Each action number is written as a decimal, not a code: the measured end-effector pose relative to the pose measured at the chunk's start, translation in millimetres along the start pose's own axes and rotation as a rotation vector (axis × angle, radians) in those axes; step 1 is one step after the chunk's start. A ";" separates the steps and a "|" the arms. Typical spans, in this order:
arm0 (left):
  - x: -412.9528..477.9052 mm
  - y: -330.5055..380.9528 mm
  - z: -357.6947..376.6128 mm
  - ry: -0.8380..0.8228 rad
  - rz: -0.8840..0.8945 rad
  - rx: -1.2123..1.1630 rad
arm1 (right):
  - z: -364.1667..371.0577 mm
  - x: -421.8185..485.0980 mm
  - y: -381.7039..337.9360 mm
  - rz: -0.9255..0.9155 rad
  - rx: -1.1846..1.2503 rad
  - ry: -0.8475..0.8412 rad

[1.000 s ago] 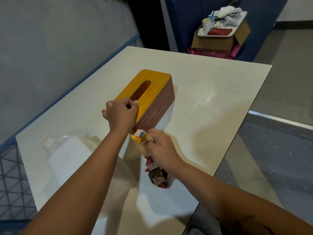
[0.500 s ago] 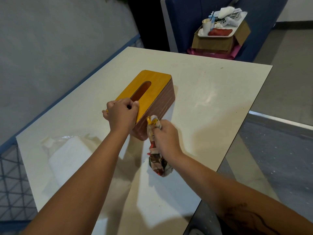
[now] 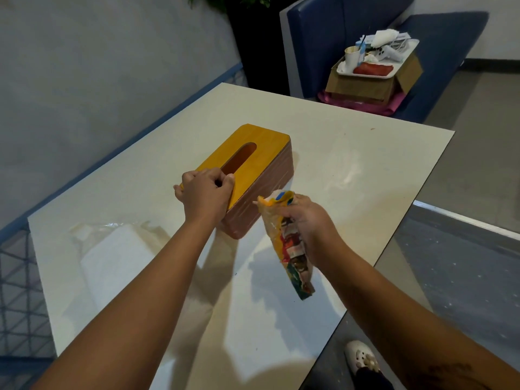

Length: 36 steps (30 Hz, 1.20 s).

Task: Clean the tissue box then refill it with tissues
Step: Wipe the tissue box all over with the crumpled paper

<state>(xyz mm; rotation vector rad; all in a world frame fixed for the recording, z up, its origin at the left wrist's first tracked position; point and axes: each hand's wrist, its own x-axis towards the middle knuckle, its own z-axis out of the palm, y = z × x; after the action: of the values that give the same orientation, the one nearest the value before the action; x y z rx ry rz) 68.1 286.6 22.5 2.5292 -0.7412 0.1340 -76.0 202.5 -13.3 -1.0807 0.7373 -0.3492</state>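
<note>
Centrally, the rectangular wooden tissue box (image 3: 254,175), glossy yellow lid and oval slot, sits on the smooth white table (image 3: 351,170). Left hand (image 3: 205,194) clamps its near end; right hand (image 3: 305,223) grips a crumpled colourful cloth (image 3: 289,249) just beside it.

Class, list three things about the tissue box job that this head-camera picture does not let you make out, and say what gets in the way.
1. Inside of the tissue box: head view, the slot is dark, so contents unseen.
2. Box's near left corner: covered by the left hand.
3. What the colourful cloth is made of and its print: crumpled in the right hand, too small to read.
4. Items on the far tray: too small.
</note>
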 end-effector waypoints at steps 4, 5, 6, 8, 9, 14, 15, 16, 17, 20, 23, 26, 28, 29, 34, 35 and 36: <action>0.6 0.0 0.3 0.003 -0.008 0.002 | -19.5 -1.4 -17.1 -0.006 0.008 -0.041; 0.7 -0.1 0.4 0.006 -0.009 0.000 | -25.6 -1.9 -19.5 0.022 0.060 -0.077; 1.0 -0.3 0.7 0.007 -0.009 -0.002 | -32.0 -2.0 -20.9 0.063 0.131 -0.096; 1.6 -0.9 1.3 0.004 -0.015 -0.011 | -42.2 3.5 -18.5 0.141 0.285 -0.117; 2.1 -1.5 1.4 0.004 -0.021 -0.017 | -45.5 7.0 -19.0 0.177 0.363 -0.133; 2.2 -1.9 2.1 0.007 -0.020 -0.024 | -59.4 15.5 -24.0 0.221 0.449 -0.139; 2.2 -1.7 2.0 0.005 -0.022 -0.026 | -61.9 17.7 -23.6 0.220 0.410 -0.138; 2.3 -1.5 1.9 0.002 -0.024 -0.029 | -63.9 20.4 -22.6 0.231 0.375 -0.125; 2.3 -1.3 1.8 0.002 -0.026 -0.029 | -65.8 23.4 -21.2 0.236 0.354 -0.122; 2.5 -1.2 1.3 0.006 -0.033 -0.020 | -69.6 29.7 -19.2 0.239 0.347 -0.164; 2.4 -0.9 1.2 0.004 -0.041 -0.029 | -70.2 35.1 -16.8 0.234 0.232 -0.258; 3.0 -1.0 1.6 0.002 -0.046 -0.031 | -68.5 35.4 -19.8 0.221 0.130 -0.357; 3.5 -1.2 1.7 0.000 -0.047 -0.032 | -66.3 35.0 -24.7 0.211 0.079 -0.354; 3.3 -1.4 1.7 0.000 -0.047 -0.032 | -65.9 36.9 -24.2 0.206 0.046 -0.331; 1.7 0.8 0.8 0.001 -0.052 -0.040 | -74.6 50.1 -16.8 0.282 0.094 -0.325; 1.5 1.3 0.7 0.001 -0.052 -0.038 | -79.0 52.6 -15.8 0.298 0.132 -0.363; 1.4 1.5 0.7 0.002 -0.052 -0.036 | -83.4 54.3 -15.6 0.315 0.170 -0.421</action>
<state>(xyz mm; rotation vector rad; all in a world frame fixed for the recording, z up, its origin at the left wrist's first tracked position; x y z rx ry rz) 68.5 284.5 22.9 2.5118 -0.6709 0.1042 -93.5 107.5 -41.8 -0.8233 0.4794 0.0855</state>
